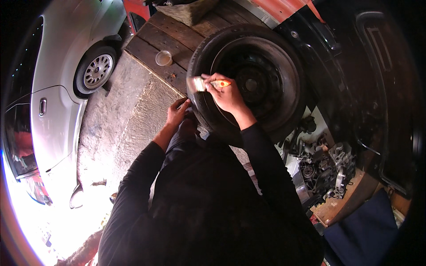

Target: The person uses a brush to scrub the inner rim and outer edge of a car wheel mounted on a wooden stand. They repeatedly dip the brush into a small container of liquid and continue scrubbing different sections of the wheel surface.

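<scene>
Brush (208, 83) gripped in right hand (227, 94) against tyre (248, 80) sidewall, left hand (177, 111) open on its lower edge.

Wooden platform (177, 42): dark, weathered planks laid side by side, edge running diagonally above the floor. Resting on it: one black tyre on a dark steel rim (248, 80), lying at the platform's near edge and overhanging it; one small round cup (163, 57), pale, standing just left of the tyre, apart from it; one rough sack-like bundle (191, 9) at the far end. Concrete floor (128, 115): grey, stained, uneven. Standing on it: one silver car (66, 88), left, its wheel close to the platform's corner.
</scene>
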{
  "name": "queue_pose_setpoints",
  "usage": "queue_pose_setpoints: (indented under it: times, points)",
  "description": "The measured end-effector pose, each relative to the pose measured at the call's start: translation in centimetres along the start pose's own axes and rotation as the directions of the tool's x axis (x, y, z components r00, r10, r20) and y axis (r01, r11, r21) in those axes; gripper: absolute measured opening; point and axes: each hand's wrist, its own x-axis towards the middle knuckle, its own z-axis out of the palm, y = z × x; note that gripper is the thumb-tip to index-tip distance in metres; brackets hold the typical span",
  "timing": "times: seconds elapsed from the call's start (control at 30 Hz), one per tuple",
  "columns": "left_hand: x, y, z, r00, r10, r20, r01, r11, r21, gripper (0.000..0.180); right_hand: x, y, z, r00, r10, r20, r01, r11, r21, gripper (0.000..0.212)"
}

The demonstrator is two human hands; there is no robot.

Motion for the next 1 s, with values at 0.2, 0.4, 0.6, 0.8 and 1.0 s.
queue_pose_setpoints:
  times: [0.2, 0.4, 0.6, 0.8, 1.0]
  points:
    - [-0.1, -0.1, 0.1, 1.0, -0.001, -0.001, 0.001, 1.0, -0.019, 0.056, -0.1, 1.1, 0.7, 0.993, 0.036, -0.115, -0.025, 0.996, 0.09, 0.003]
    - [0.5, -1.2, -0.3, 1.0, 0.005, -0.018, -0.005, 1.0, -0.02, 0.054, -5.1, -0.5, -4.0, 0.918, 0.3, 0.258, -0.354, 0.914, 0.196, 0.003]
    - [0.5, -0.5, -0.3, 1.0, -0.003, 0.019, 0.003, 1.0, -0.009, 0.05, -9.1, -4.0, -8.4, 0.809, 0.434, 0.396, -0.403, 0.9, -0.163, 0.006]
    - [0.2, -0.5, -0.4, 1.0, -0.001, 0.015, 0.001, 0.999, -0.038, 0.053, -10.4, -8.4, -10.4, 0.807, 0.489, 0.331, -0.315, 0.831, -0.459, 0.01]
    - [0.2, -0.3, -0.3, 1.0, 0.005, 0.028, -0.004, 1.0, -0.025, 0.055, -6.6, -8.0, -6.3, 0.888, 0.28, 0.364, -0.114, 0.902, -0.416, 0.008]
